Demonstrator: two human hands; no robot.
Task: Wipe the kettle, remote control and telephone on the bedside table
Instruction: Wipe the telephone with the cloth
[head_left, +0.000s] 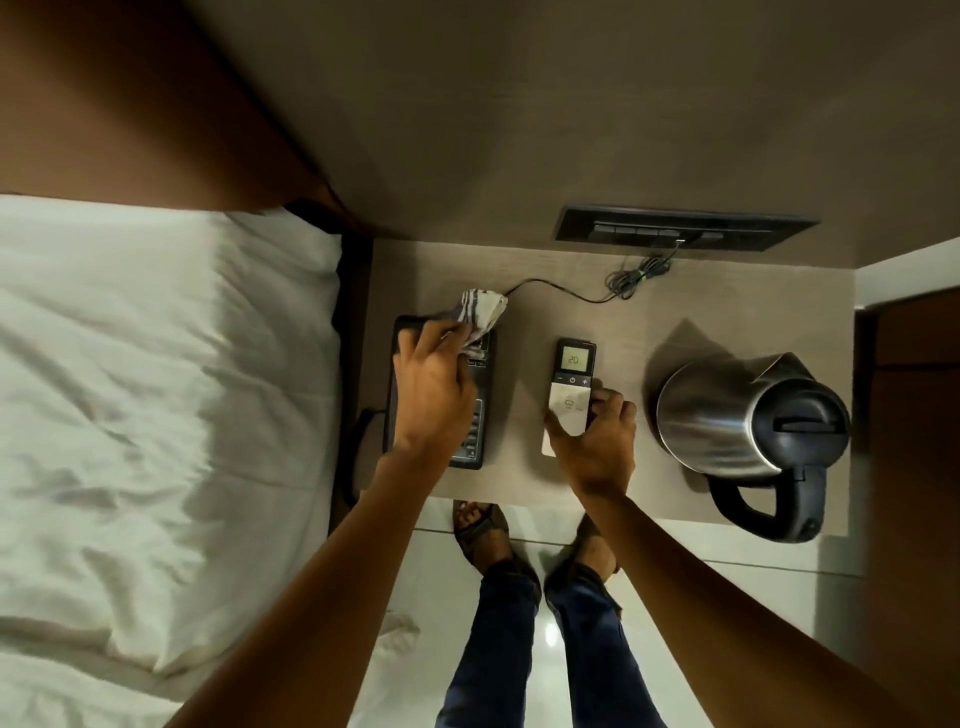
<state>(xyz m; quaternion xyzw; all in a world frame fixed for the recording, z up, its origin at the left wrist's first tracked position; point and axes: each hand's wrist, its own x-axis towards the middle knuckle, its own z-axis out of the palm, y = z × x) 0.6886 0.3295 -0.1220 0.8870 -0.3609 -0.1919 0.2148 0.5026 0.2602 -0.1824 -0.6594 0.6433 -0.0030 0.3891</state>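
Note:
A black telephone (475, 410) lies at the left of the bedside table (644, 322). My left hand (434, 387) rests over it, shut on a crumpled striped cloth (480, 309) that lies on the phone's far end. The white remote control (570, 387), its small screen lit, lies in the middle of the table. My right hand (597, 441) grips its near end, thumb on the left side, fingers on the right. A steel kettle (727, 415) with a black lid and handle stands at the right, untouched.
A thin cord (571, 293) runs from the phone to a bundled coil below the dark switch panel (680, 228) on the wall. The white bed (156, 415) lies close on the left. My feet and legs stand on the pale floor (727, 597) at the table's front edge.

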